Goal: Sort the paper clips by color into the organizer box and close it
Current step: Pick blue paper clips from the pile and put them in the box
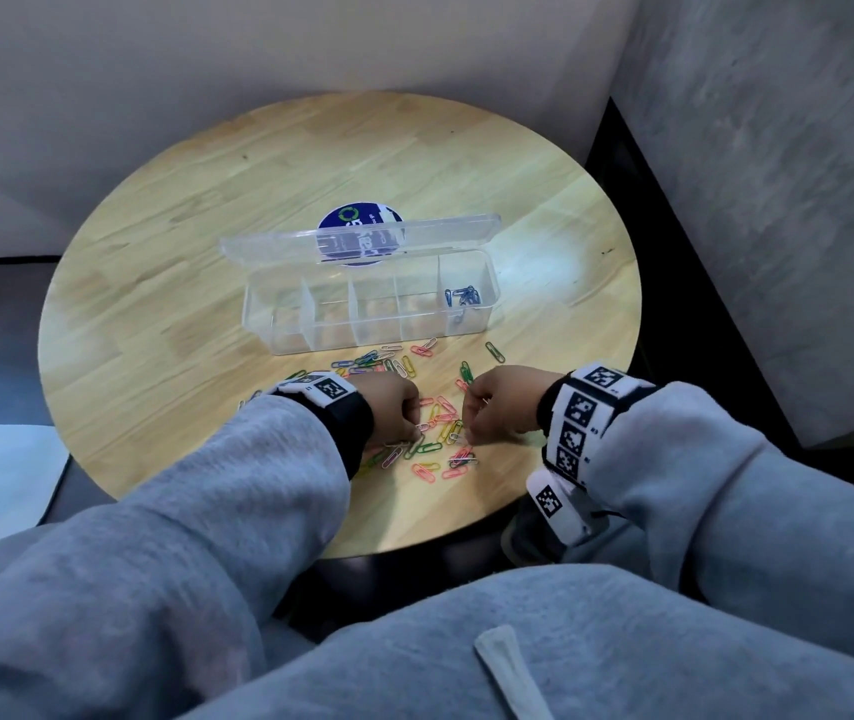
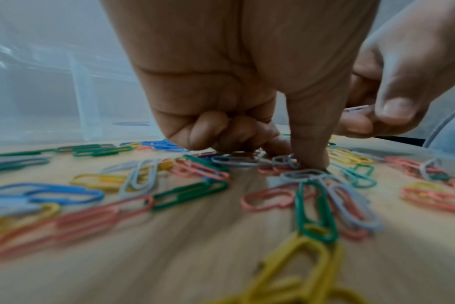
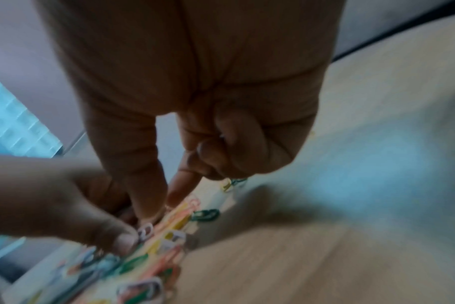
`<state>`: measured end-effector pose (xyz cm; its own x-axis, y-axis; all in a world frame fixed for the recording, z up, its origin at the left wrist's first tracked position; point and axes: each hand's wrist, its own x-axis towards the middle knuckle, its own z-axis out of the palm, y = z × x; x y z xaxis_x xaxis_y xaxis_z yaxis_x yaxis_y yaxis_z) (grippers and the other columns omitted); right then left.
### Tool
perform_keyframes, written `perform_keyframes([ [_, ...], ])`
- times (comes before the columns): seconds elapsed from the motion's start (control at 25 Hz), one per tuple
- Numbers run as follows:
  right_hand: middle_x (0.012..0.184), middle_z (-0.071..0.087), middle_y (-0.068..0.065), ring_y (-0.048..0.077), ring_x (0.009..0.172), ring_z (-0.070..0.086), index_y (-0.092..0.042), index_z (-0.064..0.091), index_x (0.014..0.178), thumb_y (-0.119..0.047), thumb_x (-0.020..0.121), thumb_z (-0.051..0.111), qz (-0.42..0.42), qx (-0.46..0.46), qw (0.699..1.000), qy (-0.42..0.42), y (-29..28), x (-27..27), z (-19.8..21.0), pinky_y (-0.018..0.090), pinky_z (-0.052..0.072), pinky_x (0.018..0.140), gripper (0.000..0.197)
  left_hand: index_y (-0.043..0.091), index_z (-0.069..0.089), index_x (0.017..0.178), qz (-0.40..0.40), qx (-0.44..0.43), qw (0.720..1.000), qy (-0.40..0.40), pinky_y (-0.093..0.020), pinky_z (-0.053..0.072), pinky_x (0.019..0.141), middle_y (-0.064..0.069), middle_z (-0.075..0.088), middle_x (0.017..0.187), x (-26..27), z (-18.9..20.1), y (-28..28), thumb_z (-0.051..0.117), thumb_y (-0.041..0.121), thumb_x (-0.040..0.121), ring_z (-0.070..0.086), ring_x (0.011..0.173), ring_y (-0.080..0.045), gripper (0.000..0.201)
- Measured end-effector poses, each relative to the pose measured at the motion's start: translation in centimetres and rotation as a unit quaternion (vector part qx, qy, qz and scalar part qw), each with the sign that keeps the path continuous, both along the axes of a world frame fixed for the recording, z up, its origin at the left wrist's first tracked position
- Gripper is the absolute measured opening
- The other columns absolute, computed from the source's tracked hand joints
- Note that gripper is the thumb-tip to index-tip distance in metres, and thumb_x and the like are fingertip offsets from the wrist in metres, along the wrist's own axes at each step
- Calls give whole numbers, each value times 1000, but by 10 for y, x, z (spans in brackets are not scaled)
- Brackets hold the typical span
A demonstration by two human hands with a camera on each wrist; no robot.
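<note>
Blue clips are binned at 3 o'clock of the organizer box; the mixed pile is being pinched by left hand and right hand.

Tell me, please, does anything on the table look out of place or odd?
Nothing looks damaged. One blue clip stands against the front wall of the box instead of lying with the other blue clips. The loose clips lie scattered on the table, still unsorted.
</note>
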<state>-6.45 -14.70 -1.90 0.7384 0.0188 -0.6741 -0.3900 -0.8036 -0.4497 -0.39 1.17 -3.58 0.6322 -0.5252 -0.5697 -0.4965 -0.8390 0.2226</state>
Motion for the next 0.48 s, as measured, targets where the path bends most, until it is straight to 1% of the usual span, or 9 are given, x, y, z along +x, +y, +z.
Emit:
perform_keyframes([
  [0.04, 74, 62, -5, 12, 65, 55, -21, 64, 78, -20, 77, 68, 30, -50, 998, -30, 5, -1, 1, 20, 43, 57, 5, 25, 58, 84, 1, 0, 1000, 1, -24, 36, 69, 9, 57, 78, 0, 0, 0, 68, 35, 82, 52, 82, -14, 14],
  [0.12, 85, 67, -4, 15, 82, 61, -20, 67, 79, -24, 76, 72, 47, -92, 993, -58, 12, -2, 0, 22, 47, 66, 8, 24, 58, 83, 4, -2, 1000, 4, -24, 36, 68, 11, 54, 73, -1, 0, 1, 68, 35, 82, 52, 81, -14, 15],
  [0.16, 91, 69, -2, 17, 88, 62, -17, 69, 83, -25, 76, 72, 50, -99, 992, -63, 15, -3, 0, 24, 48, 69, 11, 24, 58, 83, 5, -4, 1000, 4, -24, 36, 68, 9, 55, 75, -1, 1, 1, 68, 35, 82, 52, 81, -14, 15],
  [0.2, 95, 69, 0, 18, 90, 63, -15, 70, 87, -25, 77, 72, 53, -104, 991, -65, 16, -3, -1, 24, 48, 70, 14, 23, 58, 83, 6, -5, 1000, 2, -25, 36, 68, 8, 57, 78, -1, 1, 2, 68, 35, 82, 51, 81, -14, 16],
  [0.28, 96, 69, 2, 18, 87, 60, -15, 69, 90, -23, 79, 70, 62, -109, 990, -66, 19, -2, -1, 25, 45, 69, 14, 23, 57, 82, 11, -11, 1000, 3, -25, 37, 68, 6, 59, 82, -2, 1, 3, 68, 35, 83, 52, 81, -14, 16],
  [0.36, 89, 65, 1, 18, 83, 57, -16, 69, 89, -19, 82, 64, 85, -118, 986, -75, 24, -3, -1, 24, 43, 68, 9, 24, 56, 77, 21, -19, 1000, 6, -23, 38, 67, 7, 58, 75, -3, 2, 6, 68, 35, 82, 53, 78, -14, 17],
  [0.44, 80, 61, -1, 18, 78, 56, -18, 66, 81, -16, 82, 58, 83, -119, 986, -79, 26, -4, -1, 23, 42, 66, 8, 23, 54, 71, 45, -41, 998, 16, -22, 39, 61, 10, 56, 67, -3, 4, 8, 68, 35, 82, 55, 72, -12, 21],
  [0.48, 73, 59, -2, 18, 74, 56, -19, 63, 73, -16, 82, 57, 59, -111, 989, -78, 24, -4, 0, 22, 42, 62, 11, 23, 53, 70, 66, -61, 996, 28, -20, 39, 57, 11, 56, 65, -2, 6, 9, 69, 35, 81, 55, 66, -10, 22],
])
